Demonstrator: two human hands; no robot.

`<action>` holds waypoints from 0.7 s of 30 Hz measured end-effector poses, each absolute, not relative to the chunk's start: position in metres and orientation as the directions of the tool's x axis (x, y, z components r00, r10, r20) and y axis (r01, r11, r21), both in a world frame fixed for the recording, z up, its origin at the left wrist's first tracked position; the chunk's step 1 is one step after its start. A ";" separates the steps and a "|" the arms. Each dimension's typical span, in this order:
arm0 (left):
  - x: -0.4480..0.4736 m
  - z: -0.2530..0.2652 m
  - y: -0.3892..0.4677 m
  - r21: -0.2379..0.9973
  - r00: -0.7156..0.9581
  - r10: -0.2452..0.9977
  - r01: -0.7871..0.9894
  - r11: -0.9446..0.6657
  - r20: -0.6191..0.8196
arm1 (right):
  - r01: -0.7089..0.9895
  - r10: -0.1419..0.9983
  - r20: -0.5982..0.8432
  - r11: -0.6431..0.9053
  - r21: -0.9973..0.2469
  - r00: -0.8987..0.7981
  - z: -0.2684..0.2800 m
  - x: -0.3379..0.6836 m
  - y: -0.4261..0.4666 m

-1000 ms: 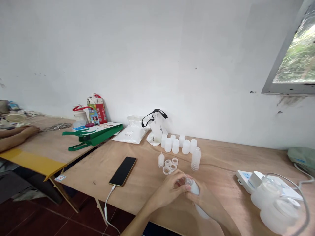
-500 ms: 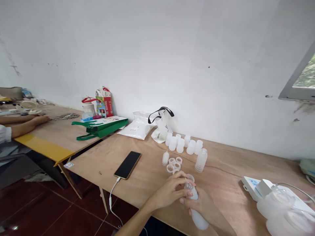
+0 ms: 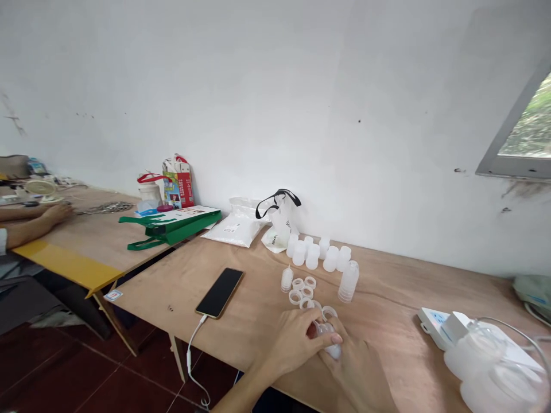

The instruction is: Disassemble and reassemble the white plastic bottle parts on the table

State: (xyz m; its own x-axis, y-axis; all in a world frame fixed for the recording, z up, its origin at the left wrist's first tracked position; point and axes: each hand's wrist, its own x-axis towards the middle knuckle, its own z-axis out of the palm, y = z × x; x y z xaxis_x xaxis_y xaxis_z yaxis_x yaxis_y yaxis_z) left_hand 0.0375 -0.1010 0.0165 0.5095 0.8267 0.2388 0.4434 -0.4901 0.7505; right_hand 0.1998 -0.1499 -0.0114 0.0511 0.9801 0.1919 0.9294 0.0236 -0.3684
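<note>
Both my hands are closed round a translucent white baby bottle [image 3: 333, 351] near the table's front edge. My left hand [image 3: 297, 338] has its thumb and fingers pinched about the clear top of the bottle. Around the bottle's body wraps my right hand [image 3: 357, 367], which hides most of it. Just beyond my fingers lie several translucent rings [image 3: 307, 291]. A small stack of pointed white teats [image 3: 287, 279] stands behind them to the left, and a taller stack of clear dome caps [image 3: 348, 282] to the right. Several white bottles [image 3: 330, 259] stand further back.
A phone [image 3: 220, 291] with a white cable lies left on the wooden table [image 3: 258, 281]. White bags [image 3: 236, 223] lean by the wall. Right are a white power strip [image 3: 434, 327] and larger translucent containers [image 3: 486, 384]. Another person's arm [image 3: 34, 221] rests on the left table.
The bottle has tipped, so its lower body no longer shows below my hands. My left fingers have closed further round its top. The view has shifted slightly.
</note>
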 end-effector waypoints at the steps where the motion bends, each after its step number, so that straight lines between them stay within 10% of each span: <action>1: 0.034 0.021 -0.101 0.744 0.555 0.794 0.417 -0.522 0.246 | 0.920 0.980 0.196 0.050 -0.389 0.030 -0.009 0.203 -0.150; 9: 0.015 0.036 -0.098 0.686 0.762 0.615 0.340 -0.643 0.200 | 0.869 0.958 0.210 0.269 -0.416 -0.196 0.002 0.224 -0.152; 16: 0.024 0.021 -0.100 0.561 0.673 0.697 0.486 -0.670 0.248 | 0.924 0.887 0.373 0.349 -0.155 -0.273 -0.007 0.229 -0.152; 21: 0.025 0.022 -0.096 0.658 0.638 0.737 0.459 -0.597 0.224 | 0.921 0.900 0.354 0.338 -0.194 -0.255 -0.001 0.228 -0.152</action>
State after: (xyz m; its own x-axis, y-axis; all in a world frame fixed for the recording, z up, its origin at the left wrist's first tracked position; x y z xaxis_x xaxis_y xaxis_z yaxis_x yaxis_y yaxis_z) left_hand 0.0254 -0.0961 0.0224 0.6376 0.7371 0.2241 0.4591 -0.5971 0.6577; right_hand 0.2283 -0.1520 -0.0010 -0.2553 0.8997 0.3541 0.9211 0.3377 -0.1939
